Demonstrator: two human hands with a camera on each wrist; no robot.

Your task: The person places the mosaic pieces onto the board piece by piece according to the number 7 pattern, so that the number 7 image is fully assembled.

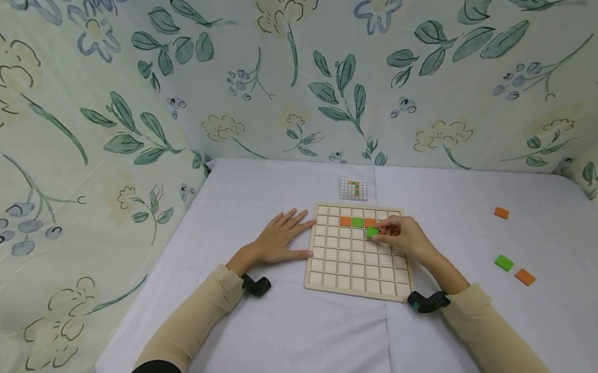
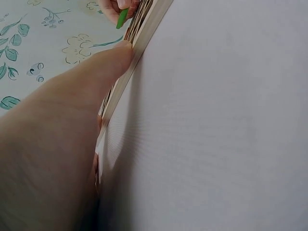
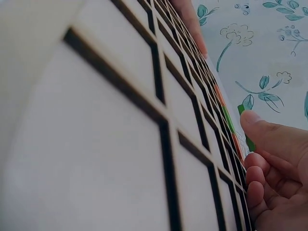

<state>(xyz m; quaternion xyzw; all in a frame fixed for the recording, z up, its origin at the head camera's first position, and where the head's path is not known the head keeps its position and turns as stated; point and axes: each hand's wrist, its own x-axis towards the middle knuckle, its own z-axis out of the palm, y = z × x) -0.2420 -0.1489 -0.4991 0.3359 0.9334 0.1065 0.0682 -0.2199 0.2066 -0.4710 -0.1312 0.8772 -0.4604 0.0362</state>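
A wooden grid board [image 1: 335,265] lies on the cloth, with an orange tile [image 1: 346,221], a green tile [image 1: 358,222] and another orange tile [image 1: 370,223] side by side in one upper row. Between thumb and fingers my right hand [image 1: 405,236] pinches a second green tile [image 1: 372,233], just below the right orange one. In the right wrist view this held tile [image 3: 250,144] is tilted above the grid, partly hidden by the thumb. Fingers spread, my left hand [image 1: 279,241] rests at the board's left edge; its thumb [image 2: 113,60] touches the rim in the left wrist view.
Behind the board lies a small pattern card [image 1: 353,188] with a coloured grid. To the right are an orange tile [image 1: 502,212], a green tile [image 1: 504,263] and another orange tile [image 1: 525,277]. A floral curtain [image 1: 285,103] hangs behind the white-covered table [image 1: 306,342].
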